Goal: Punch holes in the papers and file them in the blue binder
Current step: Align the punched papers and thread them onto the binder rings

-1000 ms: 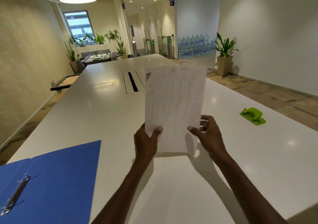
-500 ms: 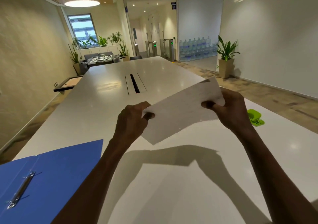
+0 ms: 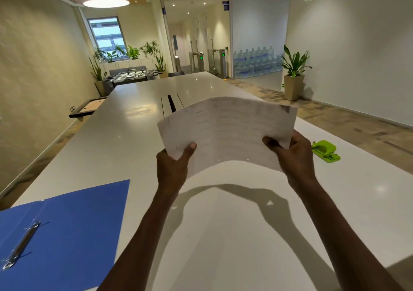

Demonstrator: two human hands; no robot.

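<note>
The papers (image 3: 228, 132), upright a second ago, now lie landscape, pinched between left hand (image 3: 173, 165) and right hand (image 3: 292, 154), ready for the hole punch (image 3: 326, 151) just beyond the right hand.

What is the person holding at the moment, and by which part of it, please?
The papers, held above the table: the left hand pinches the near left corner, the right hand the near right corner.

Papers (image 3: 232, 132) held aloft, bowed; blue binder (image 3: 73, 230) open, flat; green punch (image 3: 325, 151) right.
</note>
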